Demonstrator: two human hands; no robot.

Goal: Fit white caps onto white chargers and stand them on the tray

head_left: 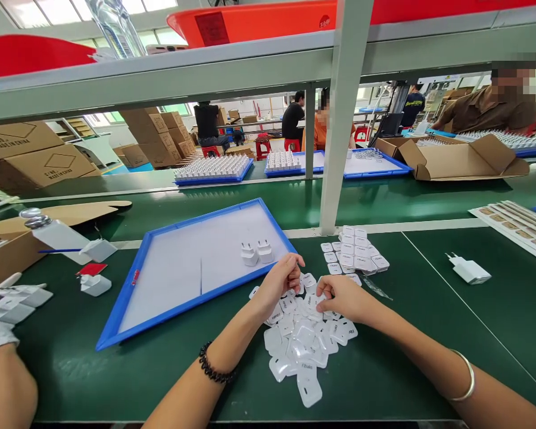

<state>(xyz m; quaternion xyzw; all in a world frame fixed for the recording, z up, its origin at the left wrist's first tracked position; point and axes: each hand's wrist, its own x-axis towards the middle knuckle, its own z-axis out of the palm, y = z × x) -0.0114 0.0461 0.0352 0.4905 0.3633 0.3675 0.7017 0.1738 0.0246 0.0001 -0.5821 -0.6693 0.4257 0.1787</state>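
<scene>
Bare forearms [190,384] come up from the lower edge, a black coiled band [212,370] on the left and a silver bangle [466,375] on the right; between and beyond them, on the green bench [411,363], lies a loose heap of white covers [304,339], some printed with a small dark word. Both hands are at the far side of this heap; the left hand [283,279] has its fingers curled inward, and whether it grips anything I cannot tell; the right hand [339,295] has thumb and fingertips drawn together at a cover, though a firm hold cannot be made out.

Just beyond the right hand sit neat stacks of covers [360,250], with a clear plastic strip [377,287] beside them; left of the heap stands a blue-rimmed tray [170,262] bearing two white plugs [265,251], prongs up; well to the right lies another white plug [471,270].

Farther left are a red piece [92,269], a white bottle with a metal cap [62,237] and a co-worker's arm [6,381]; at the back, trays of upright plugs [214,168] line a second green surface; overhead, a shelf [250,56] carries an orange bin [268,24].
</scene>
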